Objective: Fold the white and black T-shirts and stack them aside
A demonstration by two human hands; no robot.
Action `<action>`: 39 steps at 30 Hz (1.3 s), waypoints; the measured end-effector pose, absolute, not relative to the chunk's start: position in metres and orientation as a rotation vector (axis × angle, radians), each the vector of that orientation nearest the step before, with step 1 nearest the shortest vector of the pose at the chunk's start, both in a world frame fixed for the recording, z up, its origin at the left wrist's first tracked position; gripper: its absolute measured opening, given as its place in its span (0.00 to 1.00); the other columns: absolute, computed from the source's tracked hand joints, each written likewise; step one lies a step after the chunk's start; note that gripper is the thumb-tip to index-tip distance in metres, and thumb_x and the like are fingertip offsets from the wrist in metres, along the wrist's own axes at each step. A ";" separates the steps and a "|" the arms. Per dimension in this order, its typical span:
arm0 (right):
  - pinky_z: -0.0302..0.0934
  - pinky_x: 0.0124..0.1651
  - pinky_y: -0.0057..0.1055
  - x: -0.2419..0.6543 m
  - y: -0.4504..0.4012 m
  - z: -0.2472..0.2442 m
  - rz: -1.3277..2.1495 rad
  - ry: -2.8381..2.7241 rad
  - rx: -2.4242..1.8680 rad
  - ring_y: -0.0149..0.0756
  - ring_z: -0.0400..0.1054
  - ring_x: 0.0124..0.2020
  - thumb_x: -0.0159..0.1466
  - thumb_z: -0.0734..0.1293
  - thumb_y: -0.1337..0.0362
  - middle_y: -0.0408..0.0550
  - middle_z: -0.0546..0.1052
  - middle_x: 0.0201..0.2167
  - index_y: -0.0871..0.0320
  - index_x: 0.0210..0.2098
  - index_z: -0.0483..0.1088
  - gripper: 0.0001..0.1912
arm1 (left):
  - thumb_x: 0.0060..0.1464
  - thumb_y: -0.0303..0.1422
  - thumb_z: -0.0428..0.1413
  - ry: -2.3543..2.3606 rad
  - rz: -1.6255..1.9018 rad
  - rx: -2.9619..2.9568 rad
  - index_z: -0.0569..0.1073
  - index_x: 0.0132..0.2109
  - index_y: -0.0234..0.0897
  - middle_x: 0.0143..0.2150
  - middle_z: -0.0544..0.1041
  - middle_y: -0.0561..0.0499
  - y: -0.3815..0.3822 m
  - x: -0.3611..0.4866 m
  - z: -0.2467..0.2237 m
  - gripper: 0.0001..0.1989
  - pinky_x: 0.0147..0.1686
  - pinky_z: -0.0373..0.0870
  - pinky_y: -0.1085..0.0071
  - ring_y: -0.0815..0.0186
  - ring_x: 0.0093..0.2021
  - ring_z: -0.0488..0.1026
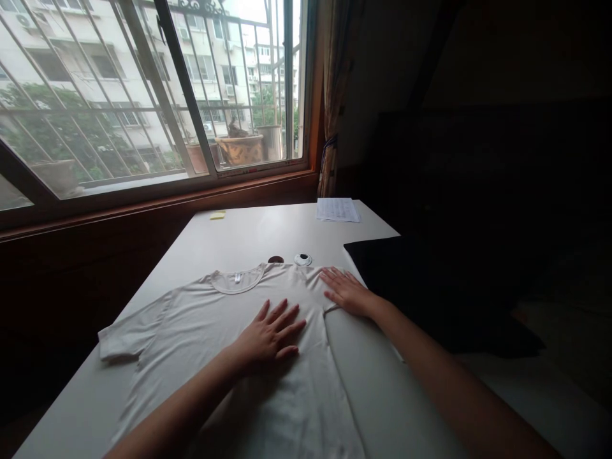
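Observation:
A white short-sleeved T-shirt [201,331] lies spread on the white table, its round neckline and small label facing away from me. My left hand [271,335] rests on the chest of the shirt, fingers spread and holding nothing. Flat on the sleeve at the right is my right hand [347,290], its fingers extended and nothing in its grasp. The other sleeve lies out toward the table's left edge, and the shirt's lower end runs out of the frame at the bottom.
On the white table [258,223] are a yellow sticky note [217,215], papers [337,210], a dark round object [276,259] and a white-and-black round item [303,259] by the collar. Dark cloth [421,287] covers the right side. A barred window stands beyond.

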State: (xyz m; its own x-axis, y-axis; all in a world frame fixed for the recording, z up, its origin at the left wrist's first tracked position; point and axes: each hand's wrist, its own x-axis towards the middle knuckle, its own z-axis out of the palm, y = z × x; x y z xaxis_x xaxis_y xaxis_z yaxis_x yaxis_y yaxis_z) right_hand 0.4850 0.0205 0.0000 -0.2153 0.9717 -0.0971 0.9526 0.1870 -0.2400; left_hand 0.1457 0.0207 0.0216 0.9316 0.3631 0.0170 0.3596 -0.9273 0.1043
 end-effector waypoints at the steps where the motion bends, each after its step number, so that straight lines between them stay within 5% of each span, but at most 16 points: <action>1: 0.30 0.75 0.55 0.485 0.020 0.000 0.384 -2.361 -1.917 0.45 0.30 0.76 0.73 0.47 0.43 0.42 0.41 0.77 0.47 0.76 0.42 0.35 | 0.68 0.55 0.45 0.547 0.073 2.994 0.56 0.73 0.51 0.76 0.54 0.48 0.021 0.148 0.026 0.32 0.69 0.46 0.36 0.46 0.75 0.48; 5: 0.30 0.74 0.55 0.484 0.020 0.002 0.383 -2.370 -1.919 0.46 0.30 0.76 0.73 0.48 0.43 0.42 0.40 0.77 0.47 0.76 0.42 0.36 | 0.69 0.50 0.46 0.444 0.225 3.005 0.66 0.68 0.45 0.75 0.57 0.47 0.020 0.168 0.039 0.27 0.72 0.44 0.42 0.52 0.75 0.51; 12: 0.31 0.74 0.55 0.485 0.024 0.007 0.390 -2.394 -1.896 0.45 0.31 0.76 0.73 0.49 0.45 0.43 0.41 0.77 0.47 0.76 0.43 0.35 | 0.69 0.53 0.42 0.295 0.198 2.904 0.50 0.75 0.42 0.77 0.48 0.47 0.017 0.200 0.021 0.35 0.74 0.41 0.47 0.55 0.76 0.43; 23: 0.38 0.74 0.49 0.484 0.035 0.012 0.318 -2.327 -1.908 0.45 0.44 0.75 0.73 0.54 0.49 0.44 0.54 0.75 0.48 0.73 0.55 0.31 | 0.70 0.52 0.43 0.233 0.173 2.901 0.51 0.74 0.51 0.76 0.51 0.52 0.017 0.193 0.013 0.31 0.73 0.39 0.44 0.53 0.76 0.44; 27: 0.50 0.69 0.42 0.477 0.036 0.017 0.180 -2.167 -2.022 0.46 0.57 0.67 0.71 0.58 0.57 0.51 0.67 0.67 0.53 0.66 0.65 0.25 | 0.68 0.54 0.45 0.239 0.189 2.929 0.53 0.74 0.52 0.75 0.57 0.53 0.016 0.195 0.021 0.33 0.72 0.46 0.44 0.51 0.75 0.51; 31: 0.57 0.63 0.48 0.471 0.037 0.013 0.070 -1.906 -2.233 0.55 0.58 0.63 0.70 0.59 0.59 0.61 0.67 0.64 0.58 0.66 0.64 0.26 | 0.69 0.53 0.43 0.403 0.305 2.942 0.56 0.73 0.52 0.74 0.59 0.53 0.026 0.199 0.027 0.30 0.70 0.53 0.49 0.54 0.71 0.59; 35: 0.58 0.59 0.52 0.467 0.038 0.006 0.041 -1.677 -2.413 0.63 0.61 0.61 0.69 0.61 0.57 0.71 0.66 0.61 0.64 0.68 0.58 0.31 | 0.71 0.49 0.39 0.694 0.397 2.949 0.58 0.72 0.45 0.75 0.57 0.48 0.059 0.205 0.018 0.28 0.71 0.52 0.51 0.55 0.73 0.55; 39: 0.58 0.59 0.50 0.470 0.043 0.005 0.123 -1.579 -2.481 0.62 0.67 0.57 0.66 0.64 0.57 0.72 0.73 0.53 0.67 0.59 0.68 0.26 | 0.72 0.47 0.40 0.865 0.350 2.939 0.58 0.72 0.43 0.74 0.58 0.46 0.099 0.205 0.006 0.28 0.71 0.49 0.46 0.54 0.75 0.49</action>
